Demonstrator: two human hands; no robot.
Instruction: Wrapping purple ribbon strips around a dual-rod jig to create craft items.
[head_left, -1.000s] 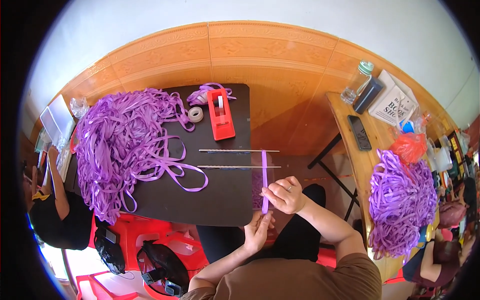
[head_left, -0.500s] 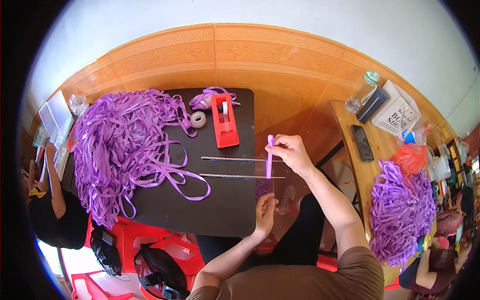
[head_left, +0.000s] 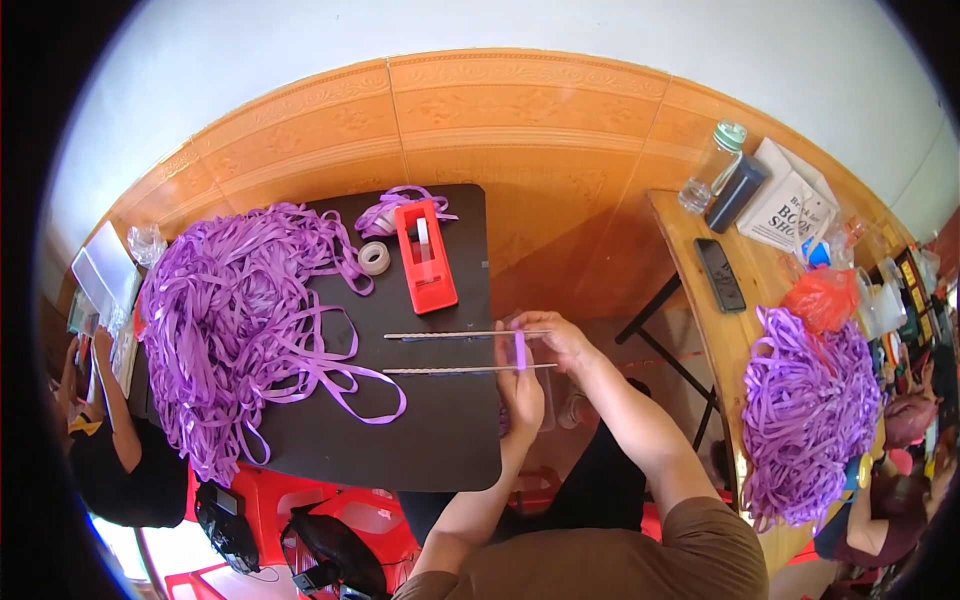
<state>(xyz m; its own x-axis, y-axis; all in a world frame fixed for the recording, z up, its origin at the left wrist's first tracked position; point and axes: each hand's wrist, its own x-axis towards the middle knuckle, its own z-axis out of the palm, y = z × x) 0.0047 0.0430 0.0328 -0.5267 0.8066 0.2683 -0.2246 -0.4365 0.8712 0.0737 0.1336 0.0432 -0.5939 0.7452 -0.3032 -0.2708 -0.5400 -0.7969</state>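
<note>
Two thin rods [head_left: 440,371] lie side by side, sticking out past the right edge of the dark table. Across their free ends runs a short flat stretch of purple ribbon [head_left: 520,350]. My left hand [head_left: 522,402] comes up from below, its fingers closed at the ribbon beside the near rod. From the right, my right hand [head_left: 563,345] closes its fingers near the far rod's tip, at the ribbon's upper end. The fingers partly hide the ribbon's path behind the rods. Left of the rods, loose ribbon loops trail from a big purple ribbon pile [head_left: 240,310].
On the dark table [head_left: 440,440] stand a red tape dispenser [head_left: 428,285] and a tape roll [head_left: 374,258]. The wooden table [head_left: 690,255] at right bears a phone [head_left: 719,275], a bottle [head_left: 712,170] and another ribbon heap [head_left: 808,425]. Other people sit at both sides.
My right hand has lowered from above the far rod to the rod ends. My left hand has risen to meet the ribbon, which no longer stands up above the far rod.
</note>
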